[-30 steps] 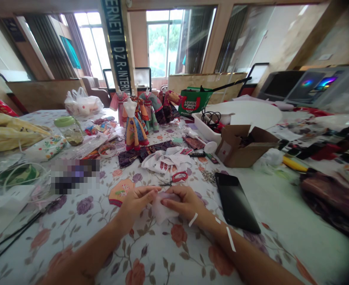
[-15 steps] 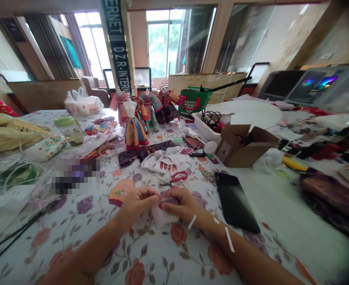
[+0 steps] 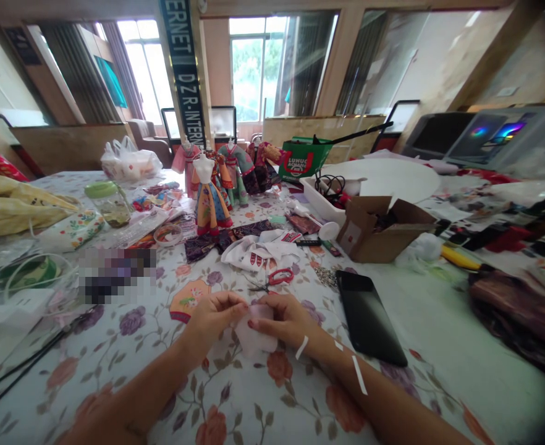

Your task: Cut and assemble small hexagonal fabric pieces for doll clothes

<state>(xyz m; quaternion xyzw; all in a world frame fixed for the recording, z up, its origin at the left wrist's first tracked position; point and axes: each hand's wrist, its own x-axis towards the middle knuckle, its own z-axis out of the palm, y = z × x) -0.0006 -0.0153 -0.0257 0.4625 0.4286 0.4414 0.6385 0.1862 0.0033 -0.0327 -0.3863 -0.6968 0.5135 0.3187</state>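
My left hand (image 3: 212,322) and my right hand (image 3: 286,320) meet over the flowered tablecloth (image 3: 235,395), both pinching one small piece of thin pale pink fabric (image 3: 253,334). The fingers of each hand are curled closed on its upper edge, and the cloth hangs down between them onto the table. White strips of tape stick to my right wrist (image 3: 303,347) and forearm. Red-handled scissors (image 3: 275,278) lie just beyond my hands, and an orange fabric cutout (image 3: 188,299) lies to the left of my left hand.
A black phone (image 3: 369,315) lies right of my hands. Further back stand dressed mannequin dolls (image 3: 210,191), folded white cloth (image 3: 258,250), an open cardboard box (image 3: 384,227), a white tray (image 3: 321,198) and a green basket (image 3: 303,157). A lidded jar (image 3: 108,203) and bags crowd the left.
My hands have drawn closer together on the pink fabric, gathering it between the fingertips. Nothing else on the table has moved.
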